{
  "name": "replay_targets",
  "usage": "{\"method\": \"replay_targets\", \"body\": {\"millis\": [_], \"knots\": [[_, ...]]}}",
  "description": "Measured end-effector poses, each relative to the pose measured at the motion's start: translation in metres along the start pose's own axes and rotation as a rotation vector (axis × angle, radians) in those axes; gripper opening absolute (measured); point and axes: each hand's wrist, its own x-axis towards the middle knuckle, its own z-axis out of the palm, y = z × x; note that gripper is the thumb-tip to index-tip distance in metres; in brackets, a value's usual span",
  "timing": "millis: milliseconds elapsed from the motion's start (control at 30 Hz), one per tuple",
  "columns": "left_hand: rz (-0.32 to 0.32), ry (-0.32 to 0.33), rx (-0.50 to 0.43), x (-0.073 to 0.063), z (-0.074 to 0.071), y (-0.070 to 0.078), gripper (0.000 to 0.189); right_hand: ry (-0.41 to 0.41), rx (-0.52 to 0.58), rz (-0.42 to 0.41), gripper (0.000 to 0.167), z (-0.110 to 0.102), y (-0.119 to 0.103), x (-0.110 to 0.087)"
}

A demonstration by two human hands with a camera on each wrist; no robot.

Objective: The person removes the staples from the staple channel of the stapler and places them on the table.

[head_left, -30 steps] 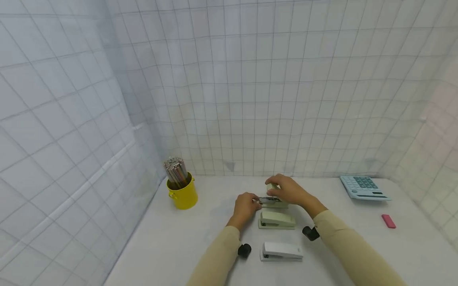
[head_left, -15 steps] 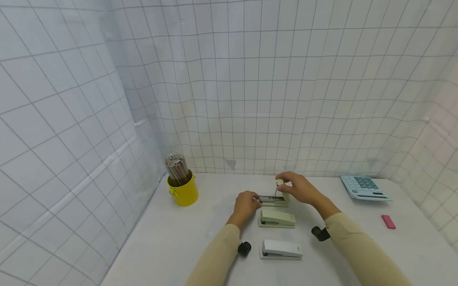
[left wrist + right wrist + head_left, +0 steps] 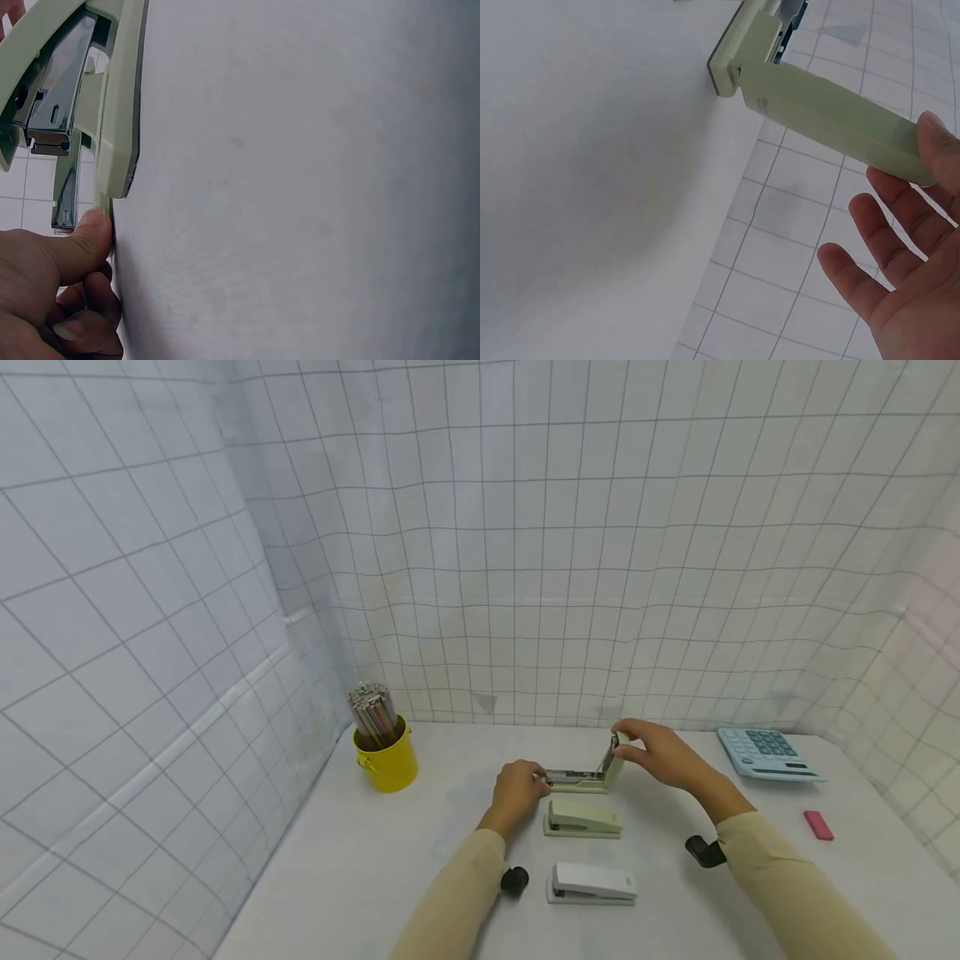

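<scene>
The farthest of three staplers, a pale green one (image 3: 579,788), lies on the table with its top cover swung up and back, baring the metal staple channel. At its front end my left hand (image 3: 517,795) pinches the base; the thumb (image 3: 91,229) presses there in the left wrist view. The raised cover (image 3: 832,124) has its free end between the thumb and fingers of my right hand (image 3: 662,758), the other fingers spread below. Nearer to me sits a second green stapler (image 3: 583,818), its cover down, and then a white stapler (image 3: 594,883).
Back left stands a yellow bucket (image 3: 390,767) packed with pencils (image 3: 372,713). A light blue calculator (image 3: 768,753) lies at the back right, a pink eraser (image 3: 818,825) in front of it. Grid-patterned cloth (image 3: 480,552) walls the table at the back and sides.
My right hand has moved right, swinging the cover of the farthest stapler from over its base to upright and then tilted back. The left hand stays at the front end.
</scene>
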Motion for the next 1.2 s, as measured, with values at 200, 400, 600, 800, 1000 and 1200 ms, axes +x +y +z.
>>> {"method": "replay_targets", "body": {"millis": [200, 400, 600, 800, 1000, 1200], "knots": [[0.015, 0.002, 0.008, 0.001, 0.001, -0.002, 0.023, -0.019, -0.046, 0.03, 0.038, -0.009, 0.015, -0.009], [0.016, 0.008, 0.023, 0.001, 0.001, -0.002, 0.023, -0.086, -0.103, 0.053, 0.037, -0.018, 0.028, -0.015], [0.018, 0.0, 0.024, -0.001, -0.001, -0.001, 0.023, -0.149, -0.127, 0.092, 0.037, -0.021, 0.033, -0.021], [0.001, 0.005, 0.028, 0.0, -0.001, 0.0, 0.024, -0.234, -0.152, 0.133, 0.028, -0.017, 0.046, -0.024], [0.01, 0.008, 0.038, 0.0, 0.0, 0.001, 0.023, -0.237, -0.148, 0.132, 0.024, -0.011, 0.054, -0.026], [0.006, 0.006, 0.039, 0.0, -0.001, 0.001, 0.025, -0.221, -0.211, 0.154, 0.042, -0.012, 0.042, -0.022]]}}
